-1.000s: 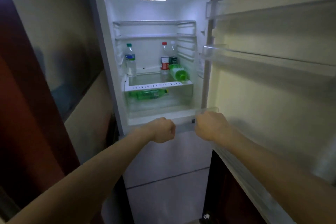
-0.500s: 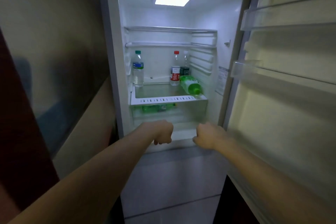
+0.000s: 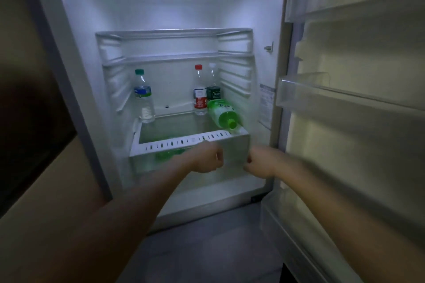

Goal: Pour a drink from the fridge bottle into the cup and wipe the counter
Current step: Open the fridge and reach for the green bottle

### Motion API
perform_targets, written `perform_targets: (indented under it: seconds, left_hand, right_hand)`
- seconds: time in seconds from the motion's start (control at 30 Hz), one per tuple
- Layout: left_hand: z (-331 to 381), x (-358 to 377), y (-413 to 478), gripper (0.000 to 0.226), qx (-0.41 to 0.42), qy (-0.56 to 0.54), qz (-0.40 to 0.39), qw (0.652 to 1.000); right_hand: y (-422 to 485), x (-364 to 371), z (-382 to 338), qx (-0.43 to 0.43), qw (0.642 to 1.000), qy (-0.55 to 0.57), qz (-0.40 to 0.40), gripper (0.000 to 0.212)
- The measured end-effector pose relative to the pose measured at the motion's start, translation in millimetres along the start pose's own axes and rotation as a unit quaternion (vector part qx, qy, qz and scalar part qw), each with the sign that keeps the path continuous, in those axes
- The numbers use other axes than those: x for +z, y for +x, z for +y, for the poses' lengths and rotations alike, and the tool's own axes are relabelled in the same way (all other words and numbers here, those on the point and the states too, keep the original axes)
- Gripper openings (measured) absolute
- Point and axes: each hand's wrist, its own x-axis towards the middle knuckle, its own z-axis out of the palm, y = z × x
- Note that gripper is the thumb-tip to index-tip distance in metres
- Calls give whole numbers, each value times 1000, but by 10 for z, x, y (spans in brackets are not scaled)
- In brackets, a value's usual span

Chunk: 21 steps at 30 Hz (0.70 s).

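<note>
Left hand (image 3: 205,159): fingers curled into a fist, nothing visible in it; it sits just in front of the white vented strip (image 3: 184,142) edging the glass shelf (image 3: 174,126); blur hides whether it touches the strip. Right hand (image 3: 259,163): also a closed fist, nothing held; just beside the left, near the shelf's right corner. Both forearms are stretched into the open fridge (image 3: 92,18); door (image 3: 345,156) stands out to the right.

Task item: not yet grasped. Candidates on the shelf:
- green bottle (image 3: 222,112) lying on its side at right, cap toward the camera, nearest both hands;
- behind it, red-capped bottle (image 3: 200,92) and dark-labelled bottle (image 3: 213,89), both upright, close together;
- teal-capped bottle (image 3: 143,96) upright at left, well apart from the others.

A second green shape (image 3: 170,154) shows through the drawer (image 3: 142,163) below. Cup and counter not in view.

Step judged: reach in and pick a bottle. Method note: uncurl the fingers before arrival; take an upright bottle round mid-body and lift it clear of the strip before withdrawing. The lying bottle may roll if nudged, so grip its body, not the cap; the right hand looks better placed for it.

Writing: dark label begins "Ce", remainder unreadable; green bottle carries pale characters, not legible; red-and-white and blue labels too small to read; sticker (image 3: 266,108) on the right inner wall, print illegible.
</note>
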Motion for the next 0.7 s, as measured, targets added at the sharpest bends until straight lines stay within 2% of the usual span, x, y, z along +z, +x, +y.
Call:
perform_targets:
  seconds: [0.13, 0.27, 0.33, 0.47, 0.57, 0.7]
  left_hand:
    - [-100, -5, 405, 24, -1, -5, 121, 993]
    - [-176, -9, 851, 47, 34, 34, 150, 988]
    - [-218, -47, 1068, 57, 43, 55, 169, 983]
    - [-423, -46, 1428, 75, 37, 107, 143, 983]
    - [-632, 23, 1633, 74, 30, 115, 120, 986]
    - [-797, 127, 1813, 74, 74, 119, 145, 979]
  right_hand:
    - [230, 145, 138, -14, 1000, 15, -22, 22]
    - [447, 306, 171, -19, 999, 15, -48, 20]
    - [543, 319, 185, -20, 999, 10, -46, 26]
    - [683, 322, 157, -21, 999, -6, -37, 27]
    - [770, 359, 150, -24, 999, -21, -39, 25]
    - [787, 471, 175, -40, 998, -38, -16, 26]
